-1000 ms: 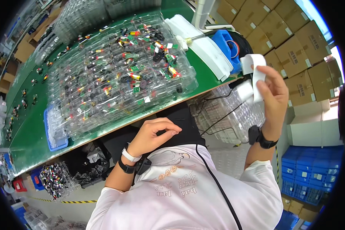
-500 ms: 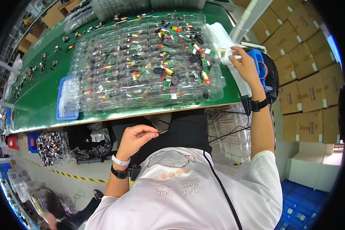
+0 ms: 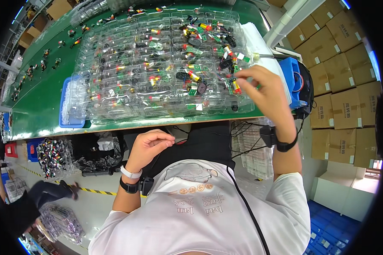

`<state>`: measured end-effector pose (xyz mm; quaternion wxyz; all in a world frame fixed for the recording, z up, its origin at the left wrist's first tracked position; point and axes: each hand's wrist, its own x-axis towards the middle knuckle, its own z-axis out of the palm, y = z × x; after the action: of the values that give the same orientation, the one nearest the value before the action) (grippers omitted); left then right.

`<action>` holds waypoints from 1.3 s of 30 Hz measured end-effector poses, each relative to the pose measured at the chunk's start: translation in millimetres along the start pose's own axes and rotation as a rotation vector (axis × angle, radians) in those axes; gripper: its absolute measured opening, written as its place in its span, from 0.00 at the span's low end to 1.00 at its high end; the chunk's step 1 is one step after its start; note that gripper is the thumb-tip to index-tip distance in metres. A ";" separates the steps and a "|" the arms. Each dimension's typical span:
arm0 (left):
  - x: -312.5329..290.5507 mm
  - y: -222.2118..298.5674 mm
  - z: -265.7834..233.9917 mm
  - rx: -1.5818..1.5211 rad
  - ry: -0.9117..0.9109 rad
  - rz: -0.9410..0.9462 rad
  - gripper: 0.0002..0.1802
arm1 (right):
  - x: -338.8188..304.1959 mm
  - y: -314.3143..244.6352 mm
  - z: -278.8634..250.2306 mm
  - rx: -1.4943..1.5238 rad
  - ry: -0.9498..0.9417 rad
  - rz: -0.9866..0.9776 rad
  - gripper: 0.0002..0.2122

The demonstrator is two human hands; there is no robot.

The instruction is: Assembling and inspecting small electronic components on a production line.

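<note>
My right hand [image 3: 264, 89] reaches over the right edge of the clear plastic trays [image 3: 134, 104], thumb and fingers apart with nothing seen between them. Just beyond its fingertips lies a small part with a red and yellow cylinder [image 3: 236, 86]. Many more parts, with green circuit boards, black discs and wires, lie in the stacked trays' compartments, heaped thickest at the right. In front of my lap, below the bench edge, my left hand [image 3: 151, 146] is closed in a pinch. Whatever its fingertips hold, if anything, is too small to make out.
A blue bin [image 3: 66, 123] of clear pieces stands left of the trays on the green bench [image 3: 38, 108]. Behind my right hand are a white sheet [image 3: 253, 38] and a blue holder [image 3: 288, 68]. Cardboard boxes [image 3: 344, 108] are stacked at the right. A person [image 3: 21, 210] is at lower left.
My right hand has left the small white thing at the white sheet and moved down and toward me to the trays' right edge. My left hand has stayed pinched in nearly the same place.
</note>
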<state>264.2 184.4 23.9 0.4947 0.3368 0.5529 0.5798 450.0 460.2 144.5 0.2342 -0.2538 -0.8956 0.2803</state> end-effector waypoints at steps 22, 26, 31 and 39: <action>-16.8 31.9 3.9 -0.076 0.003 0.148 0.09 | 25.6 54.3 49.3 0.462 0.370 -0.126 0.07; -8.9 29.0 15.1 -0.134 0.004 0.199 0.10 | 41.3 28.6 42.2 0.950 0.526 0.089 0.08; 1.6 38.8 25.8 -0.203 -0.066 0.250 0.11 | 29.2 -19.1 23.4 1.026 0.506 0.177 0.08; 4.2 67.2 23.8 -0.188 0.174 0.254 0.11 | -19.3 -77.7 58.0 0.791 -0.235 0.002 0.01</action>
<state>271.7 202.5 92.6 0.3972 0.3047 0.4899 0.7137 407.0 371.2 144.9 0.2095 -0.1114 -0.7391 0.6304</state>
